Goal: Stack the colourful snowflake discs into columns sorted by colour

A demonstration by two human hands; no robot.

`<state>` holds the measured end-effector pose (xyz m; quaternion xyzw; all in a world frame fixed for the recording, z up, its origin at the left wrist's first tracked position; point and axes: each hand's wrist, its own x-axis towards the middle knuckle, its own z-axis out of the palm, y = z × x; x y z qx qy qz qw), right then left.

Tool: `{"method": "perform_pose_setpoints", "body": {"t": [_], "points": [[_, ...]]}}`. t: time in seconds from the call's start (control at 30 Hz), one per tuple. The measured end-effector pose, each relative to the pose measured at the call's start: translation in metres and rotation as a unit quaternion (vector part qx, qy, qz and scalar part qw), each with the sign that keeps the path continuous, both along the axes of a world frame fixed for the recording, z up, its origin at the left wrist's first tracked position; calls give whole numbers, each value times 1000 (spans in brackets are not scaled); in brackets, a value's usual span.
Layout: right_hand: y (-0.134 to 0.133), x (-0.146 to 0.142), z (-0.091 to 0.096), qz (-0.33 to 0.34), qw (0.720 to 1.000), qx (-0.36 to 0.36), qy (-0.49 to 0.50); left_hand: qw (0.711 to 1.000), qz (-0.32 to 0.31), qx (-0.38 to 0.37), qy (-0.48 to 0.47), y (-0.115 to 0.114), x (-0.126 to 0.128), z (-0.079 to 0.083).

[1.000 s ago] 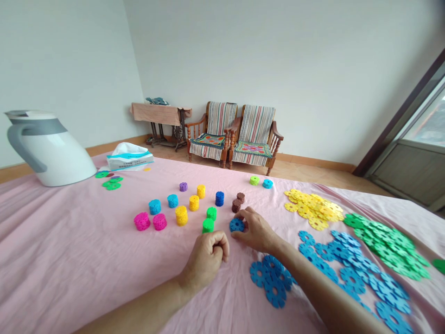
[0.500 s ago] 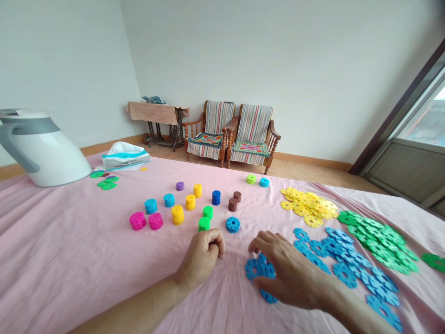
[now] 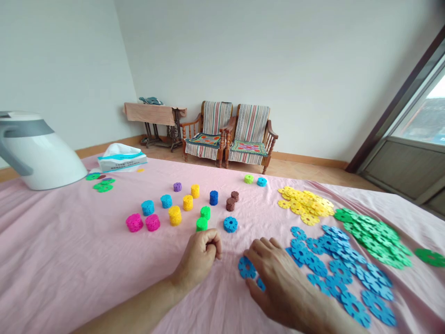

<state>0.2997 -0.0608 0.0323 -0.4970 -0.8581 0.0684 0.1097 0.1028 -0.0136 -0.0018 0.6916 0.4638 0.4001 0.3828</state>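
Note:
My left hand [image 3: 201,253] is closed in a fist above the pink cloth, just in front of two stacks of green discs [image 3: 201,224]. Whatever it may hold is hidden by the fingers. My right hand [image 3: 273,278] lies palm down with its thumb apart, over a few blue notched plastic discs [image 3: 246,267] that it partly covers. Right of it spreads a loose pile of blue discs [image 3: 339,271]. A short blue stack [image 3: 230,224] stands beyond the gap between my hands.
Small stacks in pink [image 3: 134,222], yellow [image 3: 175,215], dark blue [image 3: 213,198] and brown [image 3: 230,204] stand farther off. Yellow discs [image 3: 308,204] and green discs [image 3: 375,237] lie in piles at right. A tissue box [image 3: 122,160] and a white jug [image 3: 45,157] are at left.
My right hand has come down lower and nearer, over the close blue discs, and hides more of them. My left fist keeps its place. The view has shifted slightly.

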Motion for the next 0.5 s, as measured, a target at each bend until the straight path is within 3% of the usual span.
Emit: {"method": "perform_pose_setpoints", "body": {"t": [0.23, 0.5], "points": [[10, -11, -17, -4, 996, 17, 83, 999, 3, 20, 28, -1, 2, 3], [15, -8, -18, -37, 981, -48, 186, 999, -4, 16, 48, -3, 2, 4]]}}
